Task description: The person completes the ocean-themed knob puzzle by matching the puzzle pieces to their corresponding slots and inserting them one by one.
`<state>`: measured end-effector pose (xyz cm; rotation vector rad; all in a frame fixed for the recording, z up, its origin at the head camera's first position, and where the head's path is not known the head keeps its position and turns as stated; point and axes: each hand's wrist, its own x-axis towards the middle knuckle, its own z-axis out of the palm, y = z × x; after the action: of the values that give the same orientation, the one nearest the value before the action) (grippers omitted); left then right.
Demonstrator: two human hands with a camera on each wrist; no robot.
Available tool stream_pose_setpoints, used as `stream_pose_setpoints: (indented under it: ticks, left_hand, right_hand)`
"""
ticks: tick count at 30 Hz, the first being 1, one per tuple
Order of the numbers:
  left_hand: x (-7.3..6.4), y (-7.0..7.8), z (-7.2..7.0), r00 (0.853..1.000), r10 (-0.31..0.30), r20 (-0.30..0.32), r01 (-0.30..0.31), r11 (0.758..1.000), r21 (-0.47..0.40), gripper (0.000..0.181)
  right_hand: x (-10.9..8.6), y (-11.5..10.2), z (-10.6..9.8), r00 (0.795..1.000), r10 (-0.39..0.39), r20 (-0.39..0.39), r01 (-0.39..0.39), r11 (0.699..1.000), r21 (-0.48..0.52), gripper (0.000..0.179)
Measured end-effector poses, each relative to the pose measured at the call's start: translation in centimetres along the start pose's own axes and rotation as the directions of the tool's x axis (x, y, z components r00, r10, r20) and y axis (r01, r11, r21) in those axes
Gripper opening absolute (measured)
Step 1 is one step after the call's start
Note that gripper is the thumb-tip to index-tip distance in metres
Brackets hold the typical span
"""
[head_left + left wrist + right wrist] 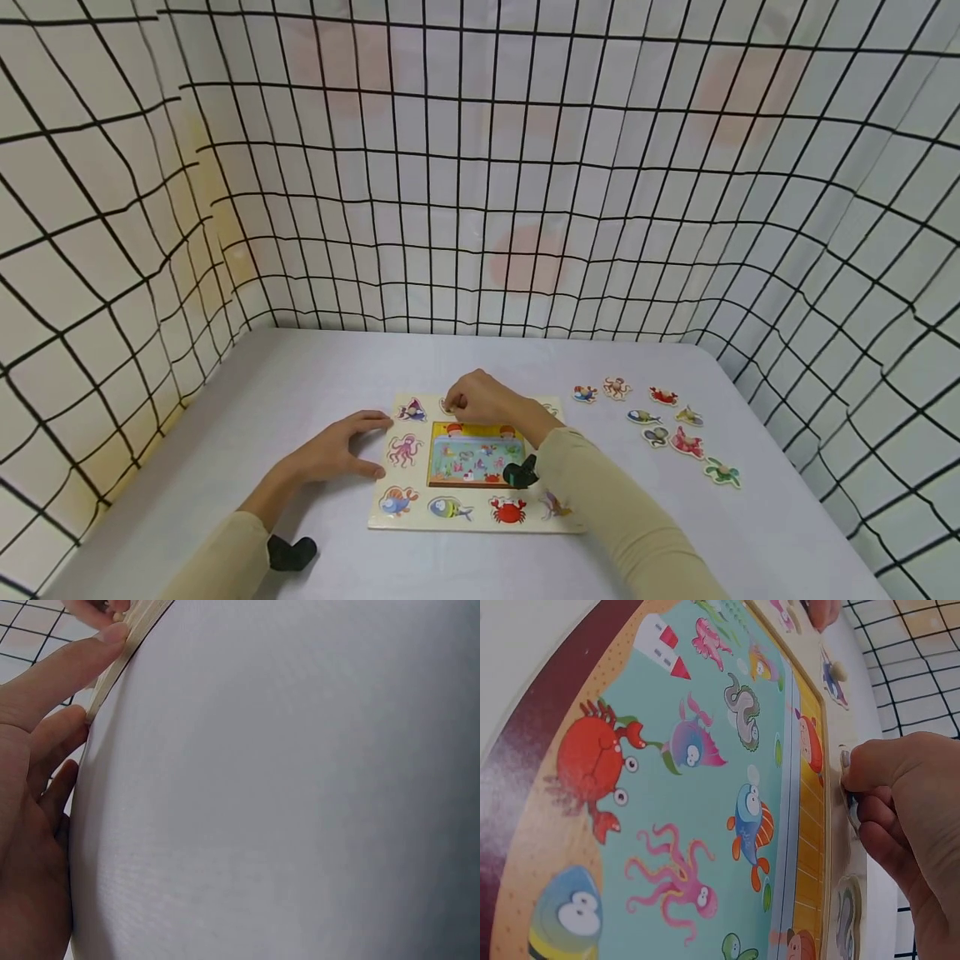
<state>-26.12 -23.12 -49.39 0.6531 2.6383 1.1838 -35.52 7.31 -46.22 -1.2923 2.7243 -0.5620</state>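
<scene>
Eight pieces (687, 442) lie loose; our right hand (480, 398) pinches a half-hidden piece (852, 808), probably seating it; our spread left hand (337, 448) touches the board (422, 522). Next we'd need level pressure.

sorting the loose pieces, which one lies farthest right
The green piece: in the head view it lies farther right, and lower, than all the others.

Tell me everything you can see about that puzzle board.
The puzzle board is a pale, wooden-looking rectangle lying flat on the white table. A sea picture fills its middle, ringed by animal shapes, including a red crab and pink octopus. A knobbed piece sits in its far left corner. The left hand touches its left edge; the right hand pinches a small piece at its far side.
</scene>
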Motion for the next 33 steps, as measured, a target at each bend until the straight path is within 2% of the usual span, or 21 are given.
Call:
stream_pose_setpoints:
  ticks: [6, 20, 33]
  left_hand:
    - [0.0, 0.0, 0.0, 1.000, -0.003, -0.001, 0.003, 1.000, 0.004, 0.083]
    - [0.0, -0.1, 0.0, 1.000, 0.000, -0.003, 0.000, 1.000, 0.006, 0.082]
    - [0.0, 0.2, 0.0, 1.000, -0.017, -0.008, 0.017, 1.000, 0.002, 0.082]
  right_hand:
    - [-0.1, 0.0, 0.1, 1.000, 0.024, 0.006, -0.024, 1.000, -0.001, 0.018]
    - [-0.3, 0.3, 0.1, 0.999, 0.054, 0.003, -0.054, 0.996, 0.069, 0.015]
    - [-1.5, 0.9, -1.1, 0.997, 0.077, 0.000, -0.077, 0.994, 0.079, 0.016]
